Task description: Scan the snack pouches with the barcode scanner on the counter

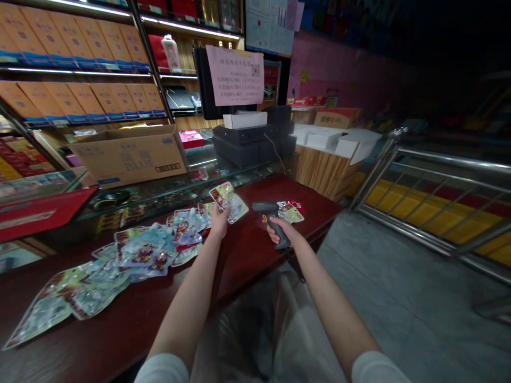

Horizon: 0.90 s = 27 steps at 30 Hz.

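My left hand (220,220) is closed on a clear plastic blister pack (236,206) with a printed card, raised a little over the table. My right hand (280,232) grips the handle of a dark grey barcode scanner (266,207), its head pointing left toward the pack. Just behind the scanner lie a few more packs (293,213) on the table. To the left of my left hand spreads a loose pile of similar packs (146,247), overlapping one another. What is inside the packs is too small to make out.
The dark red table (255,266) ends at my lap. Behind it are a glass counter, an open cardboard box (131,157), and a monitor (205,82) with a pink paper sheet (235,77). Shelves of orange boxes (67,40) stand at left; a metal railing (439,159) at right.
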Available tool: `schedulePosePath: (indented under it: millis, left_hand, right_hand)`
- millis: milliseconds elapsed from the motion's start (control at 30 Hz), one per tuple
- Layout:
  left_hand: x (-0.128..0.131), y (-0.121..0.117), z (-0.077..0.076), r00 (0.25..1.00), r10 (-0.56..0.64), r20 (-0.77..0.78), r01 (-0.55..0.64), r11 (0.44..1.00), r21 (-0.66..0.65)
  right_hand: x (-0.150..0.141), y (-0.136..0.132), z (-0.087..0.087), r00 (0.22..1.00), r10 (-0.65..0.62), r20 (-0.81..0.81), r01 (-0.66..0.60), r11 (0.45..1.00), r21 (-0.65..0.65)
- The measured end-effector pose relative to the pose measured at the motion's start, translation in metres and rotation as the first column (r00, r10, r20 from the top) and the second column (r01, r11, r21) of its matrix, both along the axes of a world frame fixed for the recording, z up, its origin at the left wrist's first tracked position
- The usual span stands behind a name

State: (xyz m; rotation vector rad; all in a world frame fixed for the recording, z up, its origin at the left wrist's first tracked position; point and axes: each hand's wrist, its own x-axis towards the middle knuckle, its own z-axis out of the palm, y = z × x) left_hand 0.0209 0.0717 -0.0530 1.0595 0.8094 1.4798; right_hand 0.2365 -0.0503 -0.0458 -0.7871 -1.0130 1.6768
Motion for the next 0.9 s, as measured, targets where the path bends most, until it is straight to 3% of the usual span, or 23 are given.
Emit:
schedulePosePath:
  millis: [200, 400, 533, 633, 733, 833, 900]
  left_hand:
    - [-0.001, -0.004, 0.002, 0.995, 0.087, -0.043, -0.083, 0.994, 0.071]
    - [0.001, -0.013, 0.011, 0.996, 0.063, -0.064, -0.059, 0.997, 0.057]
    - [-0.009, -0.013, 0.023, 0.956, 0.112, -0.272, -0.105, 0.994, 0.038]
    - [-0.025, -0.015, 0.032, 0.783, 0.189, -0.593, -0.181, 0.981, 0.074]
    - [-0.039, -0.023, 0.038, 0.483, 0.260, -0.836, -0.282, 0.950, 0.132]
    - [-0.043, -0.034, 0.044, 0.252, 0.419, -0.872, -0.310, 0.889, 0.338]
    - [-0.040, -0.039, 0.046, 0.197, 0.485, -0.852, -0.183, 0.872, 0.454]
  right_hand:
    - [0.000, 0.000, -0.001, 1.000, 0.018, 0.006, -0.018, 1.000, 0.005]
    - [0.000, -0.003, -0.002, 1.000, -0.005, -0.016, 0.005, 1.000, 0.019]
    - [-0.001, -0.007, 0.001, 0.999, -0.028, -0.034, 0.029, 1.000, 0.010]
    - [-0.002, -0.009, 0.002, 0.998, -0.043, -0.038, 0.043, 0.999, 0.006]
    - [-0.002, -0.009, 0.003, 0.998, -0.057, -0.034, 0.057, 0.998, 0.008]
    - [-0.003, -0.010, 0.004, 0.997, -0.062, -0.038, 0.062, 0.998, 0.007]
    - [-0.004, -0.011, 0.005, 0.997, -0.060, -0.048, 0.060, 0.998, 0.002]
